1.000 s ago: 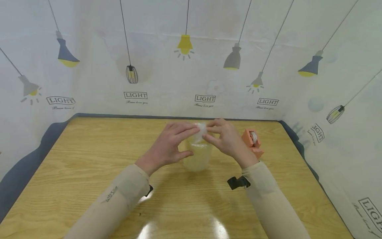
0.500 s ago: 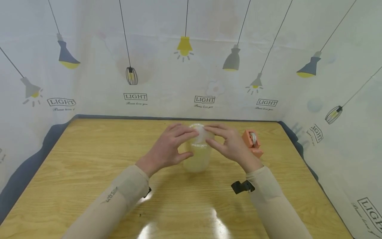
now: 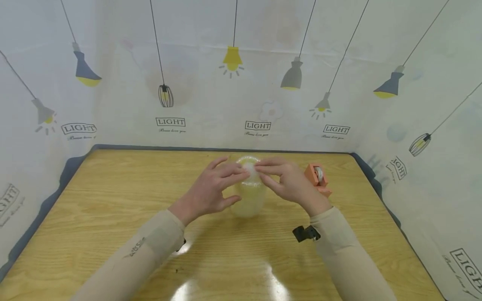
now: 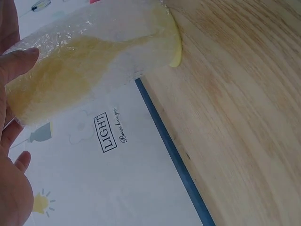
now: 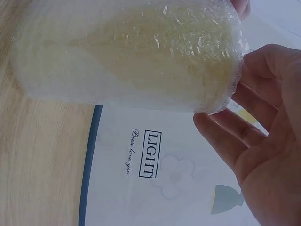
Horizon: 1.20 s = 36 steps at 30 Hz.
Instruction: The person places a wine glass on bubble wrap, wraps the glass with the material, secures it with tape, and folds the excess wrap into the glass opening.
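Note:
A cylinder swathed in clear bubble wrap [image 3: 248,200], yellowish inside, stands upright on the wooden table [image 3: 124,184]. Its wrapped top shows as a rounded, shiny rim in the head view. From the left, my left hand [image 3: 211,184] touches that top with its fingertips, the thumb held apart at the cylinder's near side. My right hand [image 3: 288,179] reaches in from the right, thumb and fingertips on the wrap at the top edge. In the right wrist view, the fingers [image 5: 223,139] lie loosely extended along the rim. A yellow edge [image 4: 177,44] shows at the cylinder's base in the left wrist view.
An orange tape dispenser [image 3: 315,177] with a roll of tape stands just to the right of my right hand. Behind the table runs a dark blue strip [image 3: 188,148], then a white curtain [image 3: 203,83] printed with lamps.
The wrap sticking up at the cylinder's top has been pressed lower, so its far rim now shows. My right hand shifted slightly right and then its fingertips came together on the top.

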Tool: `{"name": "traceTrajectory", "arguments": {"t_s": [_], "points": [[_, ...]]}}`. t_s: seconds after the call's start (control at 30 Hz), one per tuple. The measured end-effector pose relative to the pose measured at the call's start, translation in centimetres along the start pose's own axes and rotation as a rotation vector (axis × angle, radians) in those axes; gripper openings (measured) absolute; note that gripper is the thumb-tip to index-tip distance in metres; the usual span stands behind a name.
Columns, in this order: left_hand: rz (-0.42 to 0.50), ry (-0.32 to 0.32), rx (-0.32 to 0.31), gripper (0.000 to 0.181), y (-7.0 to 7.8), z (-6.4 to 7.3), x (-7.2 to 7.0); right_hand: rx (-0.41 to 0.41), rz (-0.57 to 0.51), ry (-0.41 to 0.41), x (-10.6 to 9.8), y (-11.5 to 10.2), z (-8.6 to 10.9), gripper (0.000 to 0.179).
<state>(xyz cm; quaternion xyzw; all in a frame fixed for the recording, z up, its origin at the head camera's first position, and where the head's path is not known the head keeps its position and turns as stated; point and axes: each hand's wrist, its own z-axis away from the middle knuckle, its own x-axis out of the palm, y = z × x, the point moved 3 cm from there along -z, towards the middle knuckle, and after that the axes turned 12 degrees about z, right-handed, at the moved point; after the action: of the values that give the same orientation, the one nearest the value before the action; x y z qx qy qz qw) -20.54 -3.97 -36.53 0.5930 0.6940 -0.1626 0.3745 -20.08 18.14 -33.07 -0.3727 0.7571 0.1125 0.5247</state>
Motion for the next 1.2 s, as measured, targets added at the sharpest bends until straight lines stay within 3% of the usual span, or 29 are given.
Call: {"name": "traceTrajectory", "arguments": {"t_s": [0.33, 0.53, 0.83, 1.2], "points": [[-0.034, 0.033, 0.015, 0.058, -0.12, -0.05, 0.03, 0.012, 0.057, -0.08, 0.16, -0.44, -0.16, 0.027], [-0.065, 0.06, 0.045, 0.073, -0.14, -0.06, 0.01, 0.013, 0.051, -0.093, 0.32, -0.59, -0.22, 0.029], [-0.105, 0.01, 0.019, 0.065, -0.23, -0.08, 0.23, 0.047, 0.04, -0.157, 0.34, -0.57, -0.14, 0.038], [-0.135, -0.091, -0.028, 0.048, -0.29, -0.85, 0.31, 0.072, 0.101, -0.207, 0.58, -0.67, -0.17, 0.046]]}}
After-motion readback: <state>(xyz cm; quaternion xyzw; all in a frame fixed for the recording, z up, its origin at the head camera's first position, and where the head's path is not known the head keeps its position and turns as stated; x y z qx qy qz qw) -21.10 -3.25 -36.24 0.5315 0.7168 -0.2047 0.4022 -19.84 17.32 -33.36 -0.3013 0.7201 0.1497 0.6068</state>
